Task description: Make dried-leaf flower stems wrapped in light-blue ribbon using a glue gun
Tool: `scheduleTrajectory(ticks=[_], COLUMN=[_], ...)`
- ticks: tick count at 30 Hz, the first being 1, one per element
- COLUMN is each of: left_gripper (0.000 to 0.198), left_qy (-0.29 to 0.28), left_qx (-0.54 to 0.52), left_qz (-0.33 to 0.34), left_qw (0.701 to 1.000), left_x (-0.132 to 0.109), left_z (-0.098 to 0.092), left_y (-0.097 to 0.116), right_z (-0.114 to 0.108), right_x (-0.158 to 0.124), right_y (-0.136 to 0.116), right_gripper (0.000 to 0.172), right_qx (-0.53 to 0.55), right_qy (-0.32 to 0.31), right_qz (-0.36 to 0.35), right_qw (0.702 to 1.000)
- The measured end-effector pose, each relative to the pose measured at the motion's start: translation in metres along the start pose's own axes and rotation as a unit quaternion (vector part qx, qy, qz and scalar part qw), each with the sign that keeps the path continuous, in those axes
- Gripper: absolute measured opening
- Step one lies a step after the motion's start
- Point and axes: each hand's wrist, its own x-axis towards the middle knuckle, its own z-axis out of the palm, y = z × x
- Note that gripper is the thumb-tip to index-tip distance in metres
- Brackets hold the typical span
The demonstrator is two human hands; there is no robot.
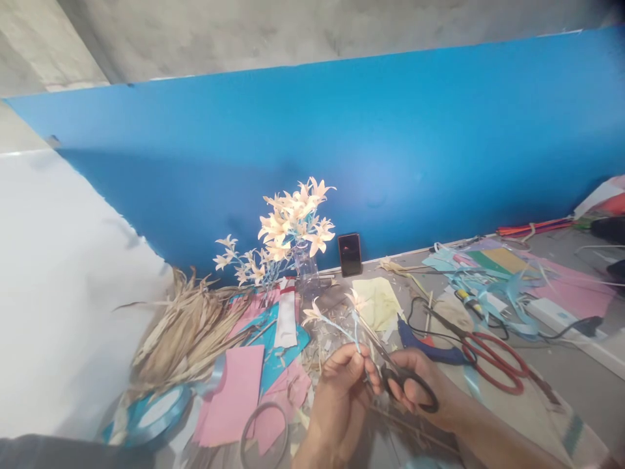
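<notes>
head view: at the near edge of the littered grey work surface (551, 361), the left hand (344, 391) pinches a thin, pale blue-wrapped stem bearing two peach lily-like blooms (356, 329) between thumb and fingers, and the right hand (424, 384) grips a pair of black-handled metal scissors (390, 372), fingers and thumb closed about the loops. the key relation is stem to blades: the stem rises from the left hand's pinch and forks, one branch slanting up and left toward the left wall, the other standing nearly upright; the scissors lie just right of it, their long axis slanting up and left toward the back edge, tips near the upright branch. the right hand is nearer the handles, the left nearer the stem's foot; whether the blades touch the stem, or stand apart from each other, is hard to make out. toward the back edge, a clear plastic bottle (306, 270) holds a full cluster of matching peach flowers (293, 218), and a dark upright smartphone (349, 254) leans by the blue wall (439, 130). right of the right hand lie a navy blue glue gun (430, 348) and red-handled scissors (466, 337). no brand or lettering can be read; the white packet with a red end (287, 322) shows no legible label.
</notes>
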Motion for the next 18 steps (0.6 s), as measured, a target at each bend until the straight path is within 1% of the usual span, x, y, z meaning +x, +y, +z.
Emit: scheduleTrajectory(ticks=[3,6,9,12,14,15,17,18], left_gripper=[0.022,0.024,0.025,0.027,0.026,0.025,0.024,0.024], left_qy=[0.008,0.014,0.020,0.023,0.021,0.019,0.020,0.022], left_qx=[0.007,0.014,0.021,0.030,0.033,0.035,0.039,0.041], left_qz=[0.001,0.002,0.006,0.008,0.008,0.011,0.019,0.023], left_qw=[1.000,1.000,1.000,0.999,0.999,0.999,0.999,0.999], left_x=[0.000,0.000,0.000,-0.001,-0.001,-0.002,-0.003,-0.003], left_z=[0.000,0.001,0.001,0.001,0.002,0.002,0.004,0.005], left_y=[0.000,0.001,0.001,0.000,-0.001,-0.001,0.000,0.000], right_z=[0.000,-0.001,-0.004,-0.006,-0.005,-0.005,-0.004,-0.005], right_x=[0.001,0.001,0.000,-0.003,-0.004,-0.005,-0.006,-0.008], right_y=[0.004,0.009,0.012,0.008,0.001,-0.003,-0.012,-0.015], right_gripper=[0.071,0.076,0.079,0.081,0.076,0.070,0.056,0.050], right_qx=[-0.005,0.003,0.002,0.002,0.004,-0.005,-0.064,-0.118], right_qy=[-0.003,-0.011,-0.022,-0.039,-0.052,-0.055,-0.044,-0.028], right_qz=[-0.029,-0.044,-0.031,-0.014,-0.011,-0.009,0.001,-0.003], right_qw=[1.000,0.999,0.999,0.999,0.999,0.998,0.997,0.993])
